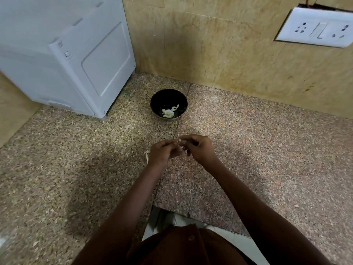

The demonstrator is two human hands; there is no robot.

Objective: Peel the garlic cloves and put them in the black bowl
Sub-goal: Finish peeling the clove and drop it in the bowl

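A: What was seen at that moment?

B: Both hands were held together above the granite counter [267, 150], nearer the person than the black bowl [168, 96]. The left hand [162, 153] and right hand [198, 148] had fingers curled in, fingertips nearly touching. A small pale bit, prob. a garlic clove [179, 140], was pinched btwn them; it was mostly hidden, so how much skin was left couldn't be told.

A: And the bowl?

B: It was set well apart from the hands, near the white appliance [72, 60]. A few pale pieces [169, 112] were lying inside, cloves or skins, not distinguishable.

A: Risks?

B: The clove could be dropped, since it was gripped by fingertips only and would likely be slippery once bared. It might roll off the counter edge. Skin could also be carried into the bowl w/ the clove. A pale scrap [147, 156] was lying just beside the left hand.
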